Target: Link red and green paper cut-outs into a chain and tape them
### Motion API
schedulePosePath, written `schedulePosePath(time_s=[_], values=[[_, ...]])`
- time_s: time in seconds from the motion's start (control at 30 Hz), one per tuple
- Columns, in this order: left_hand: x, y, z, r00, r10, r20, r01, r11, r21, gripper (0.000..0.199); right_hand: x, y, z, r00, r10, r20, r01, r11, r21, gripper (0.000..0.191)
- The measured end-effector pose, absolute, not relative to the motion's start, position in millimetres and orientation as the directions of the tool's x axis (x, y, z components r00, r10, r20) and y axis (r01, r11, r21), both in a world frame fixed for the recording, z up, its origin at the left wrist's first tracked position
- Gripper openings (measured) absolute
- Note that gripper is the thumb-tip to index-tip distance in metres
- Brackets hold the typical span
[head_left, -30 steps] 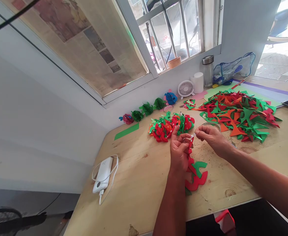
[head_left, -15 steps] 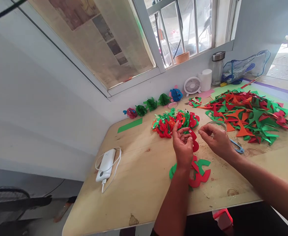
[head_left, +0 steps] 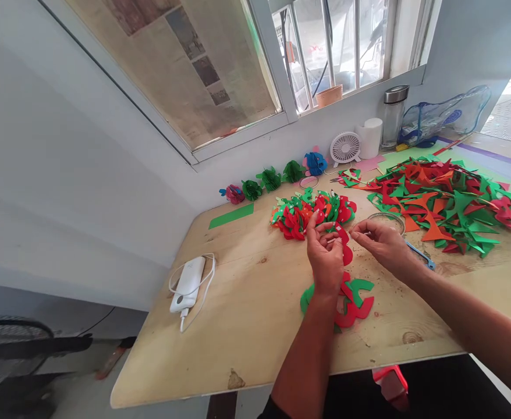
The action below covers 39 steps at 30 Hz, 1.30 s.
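A red paper cutout is held in my left hand, whose fingers are curled at its upper edge. To the right, my right hand has thumb and forefinger pinched together; whatever lies between them is too small to make out. Behind my left hand sits a bunch of red, orange and green paper pieces with white marks. Loose green and red cutouts lie below the hands, partly behind my left forearm.
A big heap of paper scraps covers the table's right. A blue tool and a ring lie near my right hand. A white power bank sits left. A small fan and a bottle stand behind.
The camera view has shifted slightly. My right hand has come a little closer to the red cutout, while my left hand keeps its hold.
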<state>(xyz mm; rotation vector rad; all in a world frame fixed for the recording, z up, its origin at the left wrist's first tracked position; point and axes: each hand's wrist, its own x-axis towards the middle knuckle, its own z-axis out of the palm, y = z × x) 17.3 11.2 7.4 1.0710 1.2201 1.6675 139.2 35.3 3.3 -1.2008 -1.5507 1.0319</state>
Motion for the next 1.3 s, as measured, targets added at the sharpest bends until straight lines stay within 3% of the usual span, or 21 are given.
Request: schedulePosePath(time_s=[0.33,0.5,0.77,0.87,1.03,1.17,1.3], values=[[21,11,3,-0.276,0.945,0.178,-0.135,-0.221,0.966,0.066,139,36,3,-0.128,0.989,0.080,0.203,0.105,-0.974,0.035],[19,11,1,-0.288,0.951,0.112,-0.162,-0.164,0.973,0.066,142,37,5,-0.032,0.990,0.135,0.242,0.138,-0.960,0.034],[21,12,-1,-0.311,0.943,0.117,-0.152,-0.171,0.974,0.066,142,40,-5,-0.039,0.973,0.227,0.381,0.224,-0.897,0.028],[21,13,-1,-0.337,0.934,0.121,-0.128,-0.173,0.977,0.066,142,38,-4,-0.048,0.920,0.388,0.492,0.360,-0.793,0.021],[21,12,0,-0.355,0.928,0.116,-0.118,-0.167,0.979,0.065,142,34,-1,-0.161,0.711,0.684,0.633,0.607,-0.482,0.012],[21,11,2,-0.367,0.923,0.117,-0.116,-0.170,0.979,0.064,142,32,-2,-0.238,0.625,0.744,0.701,0.640,-0.313,0.013],[21,11,3,-0.365,0.922,0.129,-0.108,-0.180,0.978,0.063,140,30,-2,-0.308,0.596,0.742,0.719,0.656,-0.228,0.013]])
